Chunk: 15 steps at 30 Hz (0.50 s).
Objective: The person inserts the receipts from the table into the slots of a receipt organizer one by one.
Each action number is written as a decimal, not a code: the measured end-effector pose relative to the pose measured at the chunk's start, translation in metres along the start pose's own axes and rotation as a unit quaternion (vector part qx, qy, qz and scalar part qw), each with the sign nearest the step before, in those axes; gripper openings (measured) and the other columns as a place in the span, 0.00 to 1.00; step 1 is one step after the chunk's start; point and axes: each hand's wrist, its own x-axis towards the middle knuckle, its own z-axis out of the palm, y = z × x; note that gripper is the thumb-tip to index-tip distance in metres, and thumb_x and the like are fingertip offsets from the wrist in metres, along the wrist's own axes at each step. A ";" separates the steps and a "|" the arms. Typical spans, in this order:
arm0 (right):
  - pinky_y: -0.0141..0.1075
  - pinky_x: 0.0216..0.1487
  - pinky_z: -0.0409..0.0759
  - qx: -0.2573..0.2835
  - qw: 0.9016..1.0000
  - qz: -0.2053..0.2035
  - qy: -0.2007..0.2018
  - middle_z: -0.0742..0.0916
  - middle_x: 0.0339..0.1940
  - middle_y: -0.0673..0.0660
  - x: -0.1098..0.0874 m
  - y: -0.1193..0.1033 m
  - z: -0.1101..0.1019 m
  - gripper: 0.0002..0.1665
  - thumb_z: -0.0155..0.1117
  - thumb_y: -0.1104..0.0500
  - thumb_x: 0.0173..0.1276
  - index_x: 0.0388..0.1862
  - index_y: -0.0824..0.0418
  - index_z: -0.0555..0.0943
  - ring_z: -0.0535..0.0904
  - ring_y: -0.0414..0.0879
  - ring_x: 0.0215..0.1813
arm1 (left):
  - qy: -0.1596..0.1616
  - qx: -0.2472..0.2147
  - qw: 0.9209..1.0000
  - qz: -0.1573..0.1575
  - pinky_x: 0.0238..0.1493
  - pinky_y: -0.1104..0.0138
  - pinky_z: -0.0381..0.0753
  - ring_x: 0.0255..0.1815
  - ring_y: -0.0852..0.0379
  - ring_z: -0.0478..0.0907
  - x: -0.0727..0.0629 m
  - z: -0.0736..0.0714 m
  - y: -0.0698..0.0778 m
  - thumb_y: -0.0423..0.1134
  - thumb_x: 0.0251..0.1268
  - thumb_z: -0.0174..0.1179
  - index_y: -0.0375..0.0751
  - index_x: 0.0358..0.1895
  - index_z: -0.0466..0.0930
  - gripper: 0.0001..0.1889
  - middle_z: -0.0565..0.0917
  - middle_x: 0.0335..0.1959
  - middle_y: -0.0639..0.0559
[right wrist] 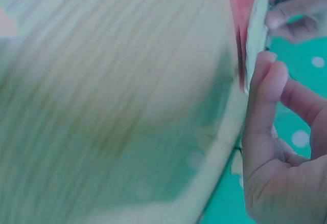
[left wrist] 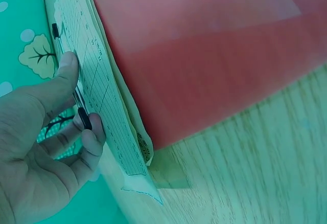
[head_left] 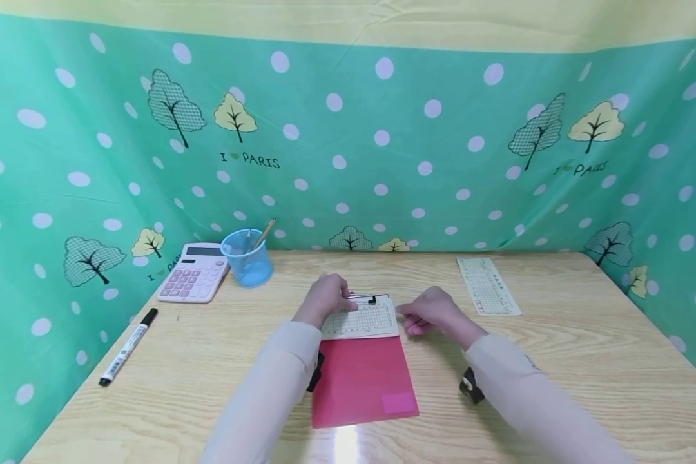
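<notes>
A red clipboard (head_left: pixel 362 380) lies on the table with a small stack of printed form sheets (head_left: pixel 362 320) across its top half. At the board's top edge is a wire clip with a black end (head_left: pixel 372 299). My left hand (head_left: pixel 327 299) grips this clip; in the left wrist view the thumb (left wrist: pixel 68 69) presses the wire while the other fingers curl around its far side. My right hand (head_left: pixel 432 309) is curled beside the sheets' right edge. In the right wrist view its thumb and forefinger tips meet close to the sheets (right wrist: pixel 255 40), with nothing visible between them.
Another printed form (head_left: pixel 489 287) lies at the back right. A pink calculator (head_left: pixel 194 274) and a blue pen cup (head_left: pixel 252 264) with pencils stand at the back left. Nearer, at the left, is a marker (head_left: pixel 127 348). A dotted green curtain (head_left: pixel 377 161) hangs behind the table.
</notes>
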 end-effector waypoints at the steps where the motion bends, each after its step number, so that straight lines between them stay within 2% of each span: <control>1: 0.31 0.28 0.83 -0.012 1.000 -0.012 -0.001 0.86 0.23 0.60 -0.002 0.001 -0.005 0.14 0.69 0.63 0.69 0.40 0.77 0.82 0.82 0.41 0.21 | 0.001 0.002 1.000 0.002 0.46 0.59 0.76 0.38 0.52 0.73 0.000 0.000 0.000 0.40 0.55 0.78 0.40 0.24 0.80 0.15 0.81 0.33 0.48; 4: 0.34 0.34 0.85 -0.060 0.997 -0.053 0.010 0.87 0.29 0.62 -0.009 0.004 -0.021 0.15 0.69 0.62 0.70 0.44 0.75 0.82 0.84 0.43 0.27 | 0.002 0.006 1.000 0.004 0.44 0.59 0.76 0.37 0.52 0.72 -0.001 0.000 0.000 0.40 0.55 0.78 0.40 0.24 0.80 0.15 0.80 0.31 0.49; 7: 0.40 0.41 0.86 -0.110 0.988 -0.103 0.028 0.87 0.35 0.64 -0.015 0.007 -0.037 0.15 0.69 0.60 0.70 0.45 0.72 0.83 0.86 0.49 0.35 | 0.005 0.007 1.000 0.006 0.44 0.59 0.76 0.36 0.52 0.72 0.000 0.000 0.000 0.40 0.55 0.78 0.39 0.24 0.80 0.14 0.79 0.30 0.49; 10: 0.45 0.46 0.85 -0.137 0.980 -0.137 0.042 0.87 0.39 0.65 -0.023 0.012 -0.055 0.15 0.69 0.59 0.70 0.46 0.71 0.84 0.86 0.54 0.40 | 0.004 0.008 1.000 0.008 0.45 0.59 0.76 0.37 0.52 0.72 0.000 0.000 0.000 0.39 0.55 0.78 0.39 0.26 0.81 0.13 0.80 0.31 0.49; 15: 0.47 0.47 0.83 -0.176 0.968 -0.160 0.077 0.86 0.44 0.63 -0.032 0.025 -0.090 0.22 0.68 0.56 0.71 0.55 0.72 0.80 0.84 0.55 0.45 | 0.004 0.005 1.000 0.009 0.45 0.58 0.76 0.38 0.52 0.73 -0.001 0.001 0.001 0.39 0.55 0.78 0.38 0.26 0.81 0.13 0.81 0.32 0.49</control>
